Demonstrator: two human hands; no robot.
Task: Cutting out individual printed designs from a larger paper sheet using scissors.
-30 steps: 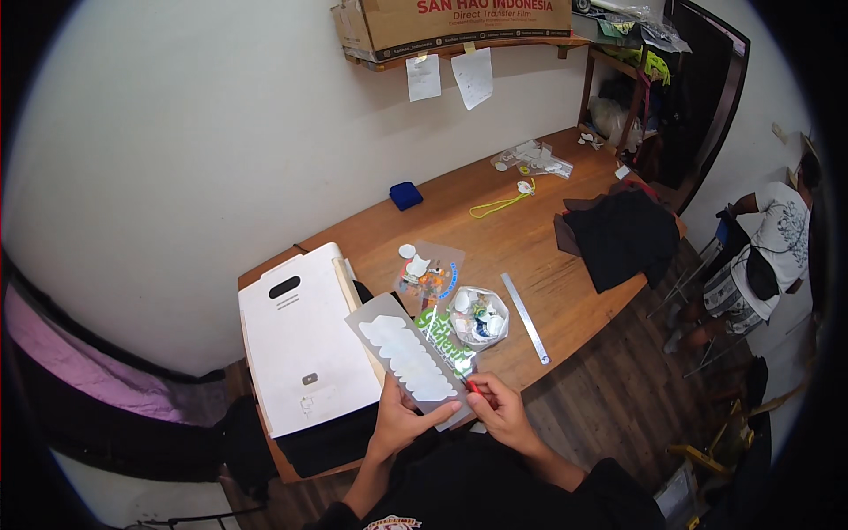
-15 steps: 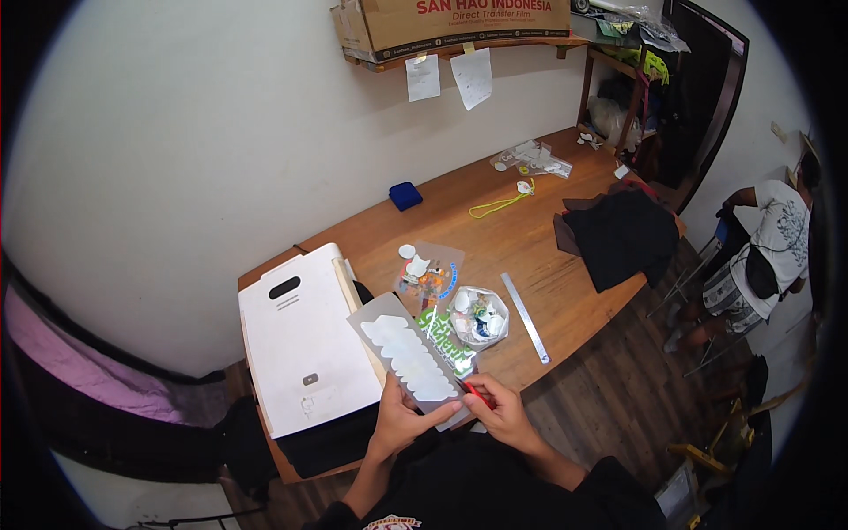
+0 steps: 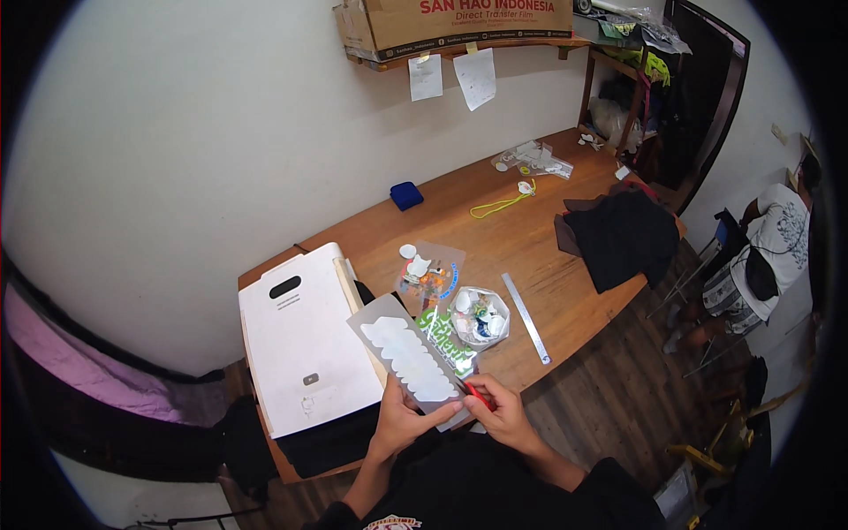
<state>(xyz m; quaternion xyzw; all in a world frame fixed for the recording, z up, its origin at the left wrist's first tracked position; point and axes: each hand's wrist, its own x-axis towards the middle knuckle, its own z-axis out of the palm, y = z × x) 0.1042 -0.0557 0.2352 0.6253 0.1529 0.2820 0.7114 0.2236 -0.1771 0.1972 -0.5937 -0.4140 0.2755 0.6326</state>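
A translucent grey film sheet with a white scalloped print is tilted in front of me. My left hand pinches its lower end, the thumb lying across the near edge. At the sheet's lower right corner, my right hand is closed round a slim red-handled tool; its working end is too small to make out. Beyond the sheet lies a clear film with green lettering. A clear plastic tub of white scraps stands just right of that film.
A white machine fills the table's left end. Farther off are printed film with scraps, a steel ruler, a blue box, a yellow lanyard and dark cloth. A person is at the right.
My hands and the film sheet stay nearly in place; the red handle has turned slightly in my right hand. The person at the right has shifted, an arm drawn in.
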